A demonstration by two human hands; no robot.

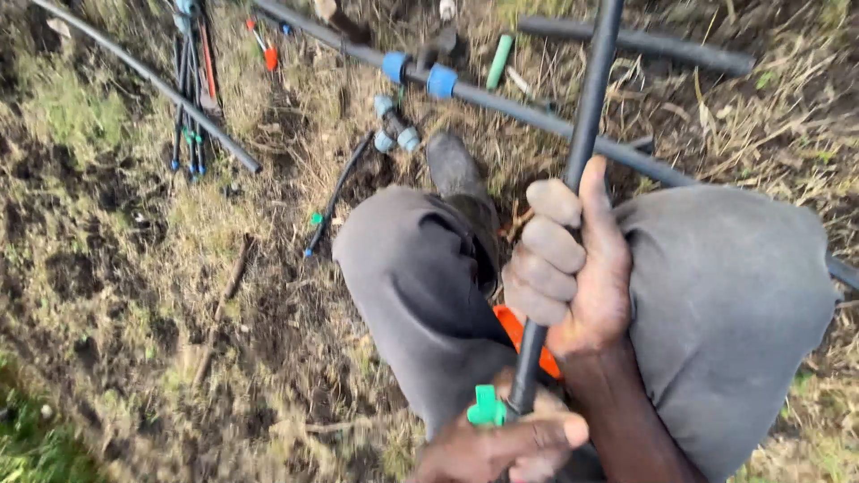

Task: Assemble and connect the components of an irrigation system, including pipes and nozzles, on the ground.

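Right hand [573, 264] fisted round black pipe [586, 116], upright between the knees [716, 295]. Left hand [501, 447] pinches green fitting [486, 409] at pipe's lower end. Pipe likely light, semi-stiff, smooth; grip near fitting.

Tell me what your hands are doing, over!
Right hand clamped round thin black plastic pipe. Left hand at pipe's lower end, by small green plastic fitting. Grey trouser knees either side.

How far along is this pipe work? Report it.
Done: blue couplings already sit on the long ground pipe. In hand: right hand grips a black pipe; left hand holds its end by the green fitting. Left: loose blue fittings lie unused.
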